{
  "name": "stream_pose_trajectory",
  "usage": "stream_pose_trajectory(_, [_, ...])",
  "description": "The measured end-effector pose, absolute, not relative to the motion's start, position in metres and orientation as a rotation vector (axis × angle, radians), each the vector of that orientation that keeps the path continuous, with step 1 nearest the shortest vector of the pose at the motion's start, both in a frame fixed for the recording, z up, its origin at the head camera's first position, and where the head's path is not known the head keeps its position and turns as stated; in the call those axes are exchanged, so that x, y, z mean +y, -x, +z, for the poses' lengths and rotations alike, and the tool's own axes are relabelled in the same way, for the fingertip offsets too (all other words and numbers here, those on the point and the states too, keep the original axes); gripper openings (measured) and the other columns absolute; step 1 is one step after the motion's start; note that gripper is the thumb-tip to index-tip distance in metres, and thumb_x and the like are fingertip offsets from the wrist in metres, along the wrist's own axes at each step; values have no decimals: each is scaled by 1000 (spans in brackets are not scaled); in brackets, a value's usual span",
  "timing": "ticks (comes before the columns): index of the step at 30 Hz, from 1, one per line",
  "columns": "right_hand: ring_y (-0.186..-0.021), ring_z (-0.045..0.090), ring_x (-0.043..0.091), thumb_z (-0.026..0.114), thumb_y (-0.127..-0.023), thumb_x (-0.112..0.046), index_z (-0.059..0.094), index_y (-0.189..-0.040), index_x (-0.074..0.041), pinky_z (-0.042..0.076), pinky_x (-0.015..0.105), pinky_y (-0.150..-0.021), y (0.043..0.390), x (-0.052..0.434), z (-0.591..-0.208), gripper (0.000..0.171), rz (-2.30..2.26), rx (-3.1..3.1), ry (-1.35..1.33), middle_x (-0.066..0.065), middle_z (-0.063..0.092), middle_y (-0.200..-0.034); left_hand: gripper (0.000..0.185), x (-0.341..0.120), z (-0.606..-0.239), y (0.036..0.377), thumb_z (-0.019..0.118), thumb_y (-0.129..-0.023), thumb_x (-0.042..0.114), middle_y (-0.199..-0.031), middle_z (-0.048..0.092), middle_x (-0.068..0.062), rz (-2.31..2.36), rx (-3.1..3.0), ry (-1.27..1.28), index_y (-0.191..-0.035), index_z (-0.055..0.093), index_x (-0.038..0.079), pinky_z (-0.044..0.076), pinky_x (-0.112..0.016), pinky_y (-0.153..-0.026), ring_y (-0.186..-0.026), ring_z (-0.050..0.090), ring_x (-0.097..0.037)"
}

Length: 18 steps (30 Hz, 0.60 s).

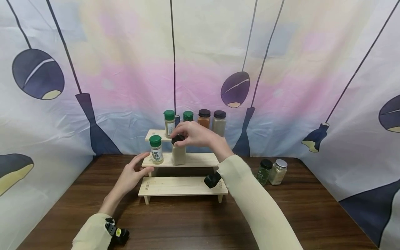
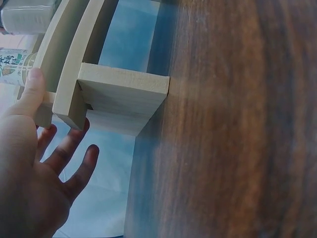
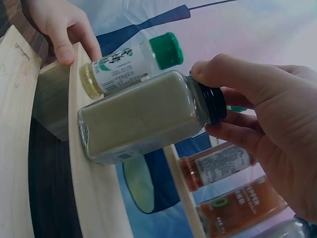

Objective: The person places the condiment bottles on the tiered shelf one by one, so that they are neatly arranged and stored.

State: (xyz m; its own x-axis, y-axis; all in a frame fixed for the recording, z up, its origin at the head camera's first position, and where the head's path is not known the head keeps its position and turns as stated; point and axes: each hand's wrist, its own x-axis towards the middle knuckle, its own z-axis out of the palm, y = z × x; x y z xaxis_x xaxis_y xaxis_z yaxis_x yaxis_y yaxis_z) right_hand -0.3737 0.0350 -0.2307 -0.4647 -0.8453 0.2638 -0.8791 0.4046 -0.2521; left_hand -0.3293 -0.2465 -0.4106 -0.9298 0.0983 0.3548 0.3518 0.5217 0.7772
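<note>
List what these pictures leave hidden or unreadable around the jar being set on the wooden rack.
- Head view: the black lid of the square glass jar of pale powder is mostly covered by the right hand.
- Head view: the green-capped bottle on the top step is largely hidden behind that hand.
- Left wrist view: the three-step wooden rack is cut off by the edges.
- All views: labels too small or blurred.

- Over at three o'clock on the dark wooden table (image 1: 187, 222), a pair: green herb jar (image 1: 264, 172) with black cap, silver-capped pale jar (image 1: 277, 172) just beside it.
- Up at twelve o'clock, four in a row: green-capped yellow jar (image 1: 169, 123), second green-capped jar (image 1: 188, 116), mostly hidden so contents unclear, orange spice jar (image 1: 204, 118), pale black-capped jar (image 1: 219, 123).
- Lower, at eleven o'clock: labelled green-capped bottle (image 1: 156, 149), upright.
- Behind it all, a pastel curtain (image 1: 125, 69) with dark lamp shapes.
</note>
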Motion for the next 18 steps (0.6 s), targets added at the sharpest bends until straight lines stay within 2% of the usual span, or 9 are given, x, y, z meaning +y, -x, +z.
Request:
stream_pose_trajectory(4, [-99, 59, 16, 72, -92, -19, 72, -121, -7, 53, 38, -88, 376, 36, -234, 31, 590, -2566, -1564, 5, 68, -121, 68, -245, -411, 330, 69, -94, 35, -158, 34, -13, -1373, -2497, 391, -153, 40, 19, 56, -39, -74, -86, 67, -20])
stream_pose_trajectory(6, [-99, 60, 15, 71, -93, -19, 72, -121, -8, 53, 35, -87, 377, 36, -234, 31, 595, -2567, -1558, 4, 68, -121, 68, -245, -411, 329, 69, -94, 35, -158, 33, -14, -1374, -2501, 390, -153, 40, 19, 56, -40, -74, -87, 67, -20])
stream_pose_trajectory(12, [-98, 60, 17, 71, -93, -21, 72, -122, -9, 51, 27, -84, 378, 36, -235, 32, 589, -2569, -1540, 3, 67, -122, 67, -245, -411, 329, 69, -95, 33, -158, 33, -14, -1376, -2502, 379, -154, 39, 20, 55, -38, -73, -89, 67, -29])
stream_pose_trajectory(18, [-103, 57, 16, 70, -94, -22, 71, -125, -11, 51, 26, -85, 378, 34, -236, 33, 561, -2580, -1521, 3, 66, -124, 69, -247, -410, 328, 69, -94, 37, -158, 33, -14, -1367, -2507, 370, -154, 39, 21, 54, -35, -72, -84, 66, -18])
